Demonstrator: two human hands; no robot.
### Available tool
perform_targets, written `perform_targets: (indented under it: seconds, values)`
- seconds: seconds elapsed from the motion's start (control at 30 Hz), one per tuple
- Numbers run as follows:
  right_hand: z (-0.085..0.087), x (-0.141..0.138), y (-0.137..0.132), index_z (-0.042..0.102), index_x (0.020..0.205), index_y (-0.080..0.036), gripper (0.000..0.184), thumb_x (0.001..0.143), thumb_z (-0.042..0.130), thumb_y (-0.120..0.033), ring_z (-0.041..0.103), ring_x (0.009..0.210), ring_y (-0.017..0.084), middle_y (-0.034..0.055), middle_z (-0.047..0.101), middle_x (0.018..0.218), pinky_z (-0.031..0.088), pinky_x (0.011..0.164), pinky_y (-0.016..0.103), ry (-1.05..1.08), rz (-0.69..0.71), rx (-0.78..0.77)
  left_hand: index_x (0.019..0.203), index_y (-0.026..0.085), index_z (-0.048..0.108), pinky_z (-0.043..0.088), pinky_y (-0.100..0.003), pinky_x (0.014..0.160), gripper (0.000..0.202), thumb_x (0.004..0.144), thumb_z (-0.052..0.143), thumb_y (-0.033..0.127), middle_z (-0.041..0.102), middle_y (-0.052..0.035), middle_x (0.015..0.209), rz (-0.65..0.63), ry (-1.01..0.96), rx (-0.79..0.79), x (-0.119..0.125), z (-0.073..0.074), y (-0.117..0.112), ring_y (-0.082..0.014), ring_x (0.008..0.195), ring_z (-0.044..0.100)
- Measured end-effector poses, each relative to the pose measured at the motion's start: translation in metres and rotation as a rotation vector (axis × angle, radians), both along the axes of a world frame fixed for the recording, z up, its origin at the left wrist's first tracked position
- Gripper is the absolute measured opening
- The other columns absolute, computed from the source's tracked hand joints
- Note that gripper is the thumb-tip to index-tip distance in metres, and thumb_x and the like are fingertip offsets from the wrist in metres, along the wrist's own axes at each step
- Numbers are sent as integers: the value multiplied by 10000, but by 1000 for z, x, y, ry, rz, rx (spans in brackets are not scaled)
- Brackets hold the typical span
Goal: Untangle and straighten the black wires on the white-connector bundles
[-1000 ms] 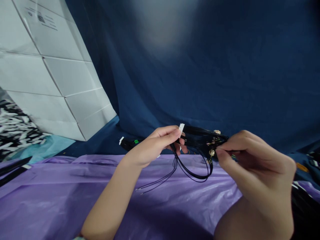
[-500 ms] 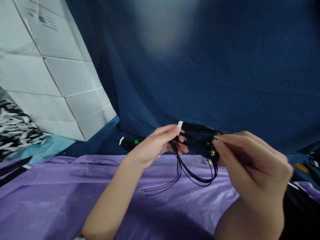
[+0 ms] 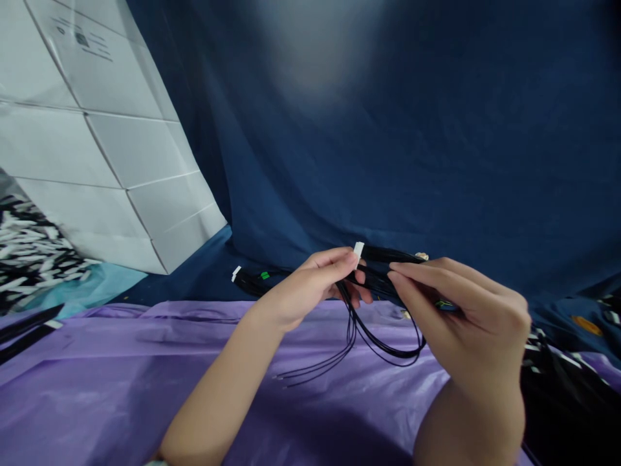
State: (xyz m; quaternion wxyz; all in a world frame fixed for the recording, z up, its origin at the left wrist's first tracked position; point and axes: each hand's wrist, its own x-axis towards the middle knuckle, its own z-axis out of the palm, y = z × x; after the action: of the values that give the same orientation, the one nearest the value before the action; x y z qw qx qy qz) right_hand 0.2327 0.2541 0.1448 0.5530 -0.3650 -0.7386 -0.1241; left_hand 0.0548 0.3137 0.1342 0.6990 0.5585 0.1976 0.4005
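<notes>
My left hand pinches a white connector at the end of a bundle of thin black wires. The wires loop down and round to the right, and several loose ends point left above the purple sheet. My right hand is just to the right, with thumb and index finger pinched together among the wires. What sits between those fingertips is too fine to make out. Beyond my left wrist lies another black wire bundle with white connectors and a green piece.
A purple sheet covers the surface in front of me. White boxes are stacked at the left, beside a heap of black and white parts. A dark blue cloth hangs behind. More black wires lie at the right.
My right hand has moved left, closer to the connector. My left hand has shifted slightly right and down with the connector.
</notes>
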Motion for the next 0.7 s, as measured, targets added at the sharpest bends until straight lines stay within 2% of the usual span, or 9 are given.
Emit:
perform_targets:
  seconds: [0.23,0.4,0.7]
  values:
    - [-2,-3,-1,720,958,-257,251,858,661,-34,658,644,144,6,701,782,528,568,286,11,-21,49,799,129,603,478,-279,670,322,894,683,426,616,-36,736,-78,-58,-63,0,1,-2,-158,707,636]
    - [-4,-4,-1,716,992,-254,313,829,669,9,685,683,165,19,713,830,552,590,307,25,35,114,792,140,622,479,-301,681,334,886,683,455,671,-70,742,-164,-74,-94,-4,-1,-1,-176,705,630]
    - [-2,-7,3,674,983,-236,309,840,650,36,643,679,126,10,675,803,525,560,259,-18,32,128,775,142,627,472,-309,697,345,874,696,465,673,-63,744,-137,-72,-120,-4,0,-1,-178,703,632]
